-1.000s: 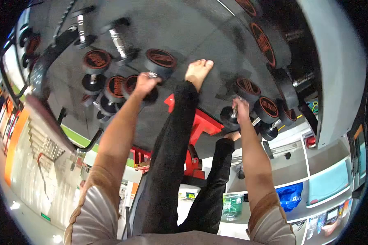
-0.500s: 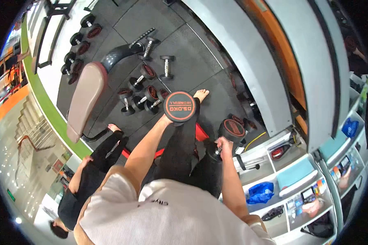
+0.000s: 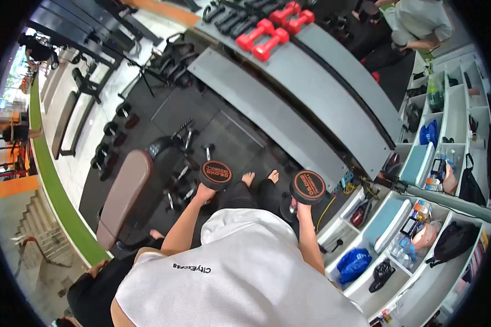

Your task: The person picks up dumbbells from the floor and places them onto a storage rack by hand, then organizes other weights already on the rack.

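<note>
My left hand (image 3: pixel 204 194) is closed around a dumbbell (image 3: pixel 216 173), whose round black end with an orange ring and "05.0KG" faces up. A matching dumbbell (image 3: pixel 308 186) is gripped in my right hand (image 3: pixel 304 211). Its far end shows below the wrist, partly hidden. Both dumbbells are held out in front of my body, one on each side of my dark-trousered legs. Between and beyond them my bare feet (image 3: pixel 273 176) stand on the black mat. Most of the fingers are hidden behind the weights.
A padded bench (image 3: pixel 126 191) stands left, with several dumbbells (image 3: pixel 183 173) on the floor beside it. Ahead is a grey rack (image 3: pixel 267 103) with red dumbbells (image 3: pixel 263 39) on top. White shelves (image 3: pixel 401 283) line the right. A person in black (image 3: pixel 101 294) is at lower left.
My view has tilted up, bringing in the rack top. The two dumbbells are now nearly level, the right one's marked end turned up. My feet are closer together.
</note>
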Motion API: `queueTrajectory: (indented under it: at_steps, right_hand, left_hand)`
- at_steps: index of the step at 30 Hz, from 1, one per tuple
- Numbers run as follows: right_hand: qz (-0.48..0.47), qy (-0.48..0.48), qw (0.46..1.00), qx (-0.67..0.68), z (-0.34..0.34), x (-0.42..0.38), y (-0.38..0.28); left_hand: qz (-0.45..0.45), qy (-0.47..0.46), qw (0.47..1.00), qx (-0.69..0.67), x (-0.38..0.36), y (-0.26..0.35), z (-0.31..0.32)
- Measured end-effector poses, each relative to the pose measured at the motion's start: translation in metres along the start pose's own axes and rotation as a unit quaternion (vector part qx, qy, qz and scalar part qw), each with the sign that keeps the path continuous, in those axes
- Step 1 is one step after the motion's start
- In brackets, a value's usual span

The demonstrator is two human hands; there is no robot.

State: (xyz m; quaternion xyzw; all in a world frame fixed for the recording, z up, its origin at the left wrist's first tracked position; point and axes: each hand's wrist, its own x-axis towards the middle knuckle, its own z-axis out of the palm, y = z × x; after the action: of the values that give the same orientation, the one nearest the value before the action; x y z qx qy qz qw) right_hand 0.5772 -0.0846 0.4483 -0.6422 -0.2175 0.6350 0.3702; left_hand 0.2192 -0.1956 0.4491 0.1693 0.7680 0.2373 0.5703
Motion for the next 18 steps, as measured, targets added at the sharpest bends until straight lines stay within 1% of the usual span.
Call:
queueTrajectory:
  at_steps: [2, 3, 4, 5, 7, 9, 10, 11, 13, 14, 15, 17, 18]
  right_hand:
    - [-0.006, -0.081, 0.989, -0.121, -0.007, 0.004, -0.026]
    - [-0.017, -0.091, 0.989, -0.118, -0.015, 0.009, -0.034]
    - [0.028, -0.076, 0.987, -0.141, -0.032, 0.016, -0.036]
    - [0.07, -0.062, 0.982, -0.162, -0.045, 0.029, -0.036]
    - [0.092, -0.068, 0.964, -0.239, -0.078, 0.054, -0.031]
    - [0.162, -0.007, 0.947, -0.279, -0.104, 0.067, -0.019]
    - [0.172, 0.013, 0.944, -0.282, -0.113, 0.066, -0.015]
    - [0.185, 0.036, 0.938, -0.292, -0.123, 0.06, -0.012]
    - [0.2, 0.037, 0.934, -0.292, -0.135, 0.051, -0.009]
    - [0.253, 0.034, 0.927, -0.274, -0.138, 0.05, -0.013]
    - [0.287, 0.031, 0.923, -0.256, -0.139, 0.05, -0.015]
    - [0.316, 0.027, 0.922, -0.223, -0.14, 0.051, -0.01]
    - [0.318, 0.03, 0.921, -0.221, -0.139, 0.048, -0.008]
  left_hand:
    - [-0.006, 0.037, 0.996, 0.085, 0.023, -0.039, -0.001]
    - [-0.043, 0.063, 0.979, 0.19, 0.026, -0.046, -0.005]
    - [-0.042, 0.084, 0.973, 0.213, 0.023, -0.053, -0.005]
    - [-0.104, 0.099, 0.964, 0.224, 0.016, -0.046, -0.003]
    - [-0.174, 0.102, 0.945, 0.257, 0.011, -0.051, -0.002]
    - [-0.135, 0.106, 0.952, 0.254, 0.028, -0.092, -0.008]
    - [-0.17, 0.08, 0.943, 0.275, 0.013, -0.069, -0.01]
    - [-0.191, 0.035, 0.955, 0.226, 0.009, -0.06, -0.013]
    - [-0.159, 0.037, 0.957, 0.241, 0.002, -0.029, -0.012]
    - [-0.122, 0.042, 0.961, 0.245, 0.024, -0.04, -0.014]
    - [-0.123, 0.041, 0.961, 0.246, 0.035, -0.032, -0.013]
    - [0.025, 0.102, 0.958, 0.268, 0.063, -0.004, -0.01]
    - [-0.013, 0.078, 0.959, 0.273, 0.071, 0.022, -0.009]
